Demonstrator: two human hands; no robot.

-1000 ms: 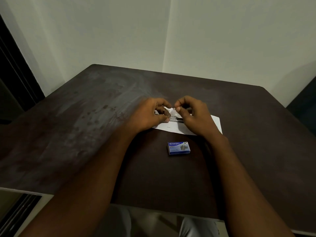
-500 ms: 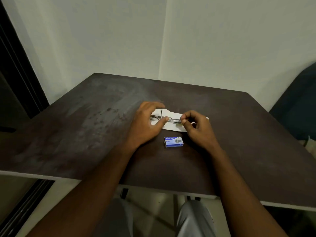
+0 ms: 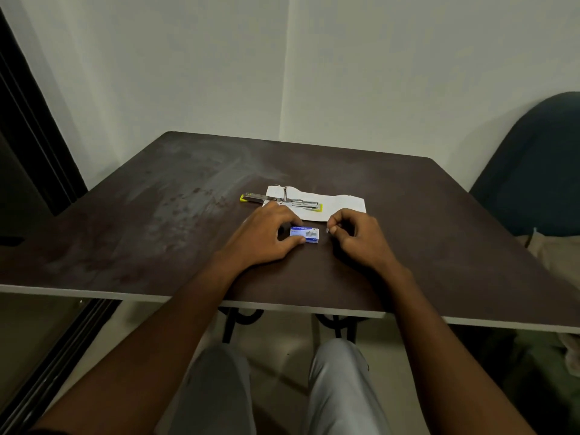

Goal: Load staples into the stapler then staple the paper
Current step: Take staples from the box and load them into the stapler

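Observation:
A metal stapler [image 3: 281, 200] with yellow ends lies folded wide open and flat, partly on a white strip of paper [image 3: 342, 204] in the middle of the dark brown table [image 3: 157, 233]. Just in front of the paper lies a small blue staple box [image 3: 305, 235]. My left hand [image 3: 266, 237] grips the box's left end with thumb and fingers. My right hand [image 3: 361, 237] rests to the right of the box with its fingers curled together; I cannot tell whether anything is pinched between them.
The table stands in a corner of pale walls. A dark blue chair back [image 3: 533, 171] rises at the right, with cloth [image 3: 552, 259] below it. A dark door frame [image 3: 28, 146] runs along the left. My legs show under the near table edge.
Both hands have left the stapler, which now lies open on the paper. They have pulled back toward me, and my left hand has taken hold of the staple box.

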